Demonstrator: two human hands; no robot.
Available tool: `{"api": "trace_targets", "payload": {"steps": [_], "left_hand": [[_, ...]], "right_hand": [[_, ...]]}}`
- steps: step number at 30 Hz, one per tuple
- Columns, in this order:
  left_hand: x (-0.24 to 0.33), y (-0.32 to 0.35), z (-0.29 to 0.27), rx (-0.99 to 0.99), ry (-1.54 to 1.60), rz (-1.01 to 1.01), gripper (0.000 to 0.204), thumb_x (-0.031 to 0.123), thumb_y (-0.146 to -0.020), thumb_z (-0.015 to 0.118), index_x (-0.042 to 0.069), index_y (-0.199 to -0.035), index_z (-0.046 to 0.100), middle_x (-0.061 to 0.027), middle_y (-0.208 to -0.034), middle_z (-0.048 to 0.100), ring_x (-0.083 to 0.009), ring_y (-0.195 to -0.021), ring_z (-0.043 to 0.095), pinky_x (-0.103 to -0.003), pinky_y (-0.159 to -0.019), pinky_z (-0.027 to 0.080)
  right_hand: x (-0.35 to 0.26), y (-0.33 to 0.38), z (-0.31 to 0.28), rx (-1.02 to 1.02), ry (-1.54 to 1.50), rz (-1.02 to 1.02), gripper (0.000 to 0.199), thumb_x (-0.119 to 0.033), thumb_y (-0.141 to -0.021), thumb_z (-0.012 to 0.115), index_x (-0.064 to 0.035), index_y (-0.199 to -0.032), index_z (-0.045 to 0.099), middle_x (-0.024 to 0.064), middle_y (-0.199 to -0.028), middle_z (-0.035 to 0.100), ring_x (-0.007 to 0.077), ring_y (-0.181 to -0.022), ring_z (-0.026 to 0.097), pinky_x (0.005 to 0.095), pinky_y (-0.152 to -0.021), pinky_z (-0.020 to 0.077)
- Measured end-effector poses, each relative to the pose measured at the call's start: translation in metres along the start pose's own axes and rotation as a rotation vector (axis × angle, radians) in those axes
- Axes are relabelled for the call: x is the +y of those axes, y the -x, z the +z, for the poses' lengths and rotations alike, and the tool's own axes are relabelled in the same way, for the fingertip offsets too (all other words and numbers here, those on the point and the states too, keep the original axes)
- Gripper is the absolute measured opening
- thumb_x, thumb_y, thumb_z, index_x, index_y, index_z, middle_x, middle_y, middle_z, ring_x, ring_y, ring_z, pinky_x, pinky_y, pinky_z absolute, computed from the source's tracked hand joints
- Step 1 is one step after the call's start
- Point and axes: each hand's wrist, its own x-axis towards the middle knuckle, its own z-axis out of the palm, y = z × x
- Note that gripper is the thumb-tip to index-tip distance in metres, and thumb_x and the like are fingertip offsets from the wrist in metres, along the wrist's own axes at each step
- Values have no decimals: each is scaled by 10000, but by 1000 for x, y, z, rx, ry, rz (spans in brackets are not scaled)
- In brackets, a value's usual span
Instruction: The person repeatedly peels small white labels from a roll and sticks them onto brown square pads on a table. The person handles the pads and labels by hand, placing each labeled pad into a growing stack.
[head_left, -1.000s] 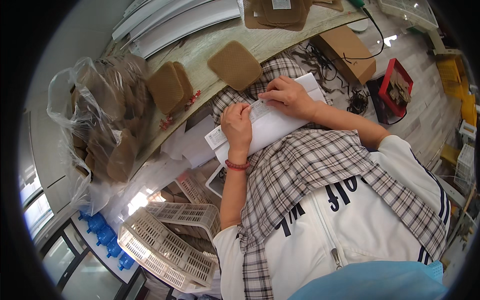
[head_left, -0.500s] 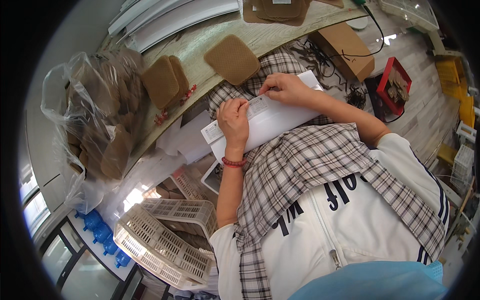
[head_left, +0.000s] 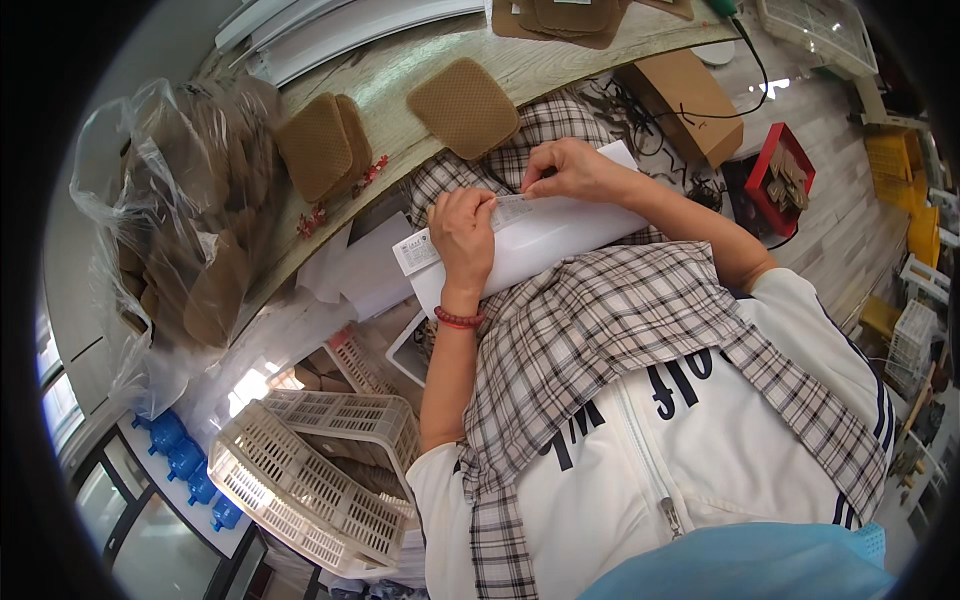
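Both hands on a white packet, centre of frame.
White packet (head_left: pixel 545 245) lies over the lap, long axis from lower left up to upper right. Left hand (head_left: pixel 465 235) fingers curl over its near upper edge, clamped; right hand (head_left: pixel 570 172) fingertips pinch together on a label strip (head_left: pixel 515 208) along that upper edge.

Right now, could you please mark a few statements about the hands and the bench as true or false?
1. Both hands rest on a white packet. True: the left hand and right hand press a label strip along the white packet.
2. The left wrist is bare. False: it wears a red bead bracelet.
3. Brown pads lie on the bench. True.
4. The white crate stands on the bench. False: it sits low, at the person's left.
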Motion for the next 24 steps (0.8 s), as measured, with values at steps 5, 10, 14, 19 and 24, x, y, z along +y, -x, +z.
{"api": "trace_targets", "payload": {"steps": [5,10,14,19,24], "left_hand": [[0,-1,1,6,5,-20,95,140,-862,667,54,-822,679,-55,-793,631,-257,-826,567,-370,-811,426],[-2,-3,3,14,-11,-30,99,147,-857,674,55,-821,678,-55,-797,634,-260,-832,573,-375,-815,427],[-6,-3,5,19,-20,-37,104,148,-855,676,53,-814,675,-55,-799,638,-262,-826,575,-380,-815,429],[-5,-3,5,20,-17,-51,111,148,-850,682,52,-796,669,-55,-791,638,-264,-816,574,-385,-812,430],[-5,-4,6,20,-32,-51,108,147,-844,690,54,-792,672,-54,-783,639,-264,-811,571,-387,-798,434]], "right_hand": [[11,4,12,179,122,-157,197,-155,-783,815,-65,-947,756,53,-871,680,229,-849,646,336,-764,509],[17,9,28,453,479,-430,155,-167,-771,799,-119,-915,765,25,-896,688,218,-841,641,349,-740,512],[6,13,36,591,709,-576,139,-97,-753,773,-137,-886,761,-3,-901,688,183,-825,630,326,-743,501],[4,16,40,651,817,-637,169,-89,-731,766,-112,-899,765,1,-944,706,182,-834,633,313,-760,502],[4,19,40,656,828,-664,191,-78,-729,754,-102,-918,770,13,-984,715,180,-859,643,308,-767,509]]}}
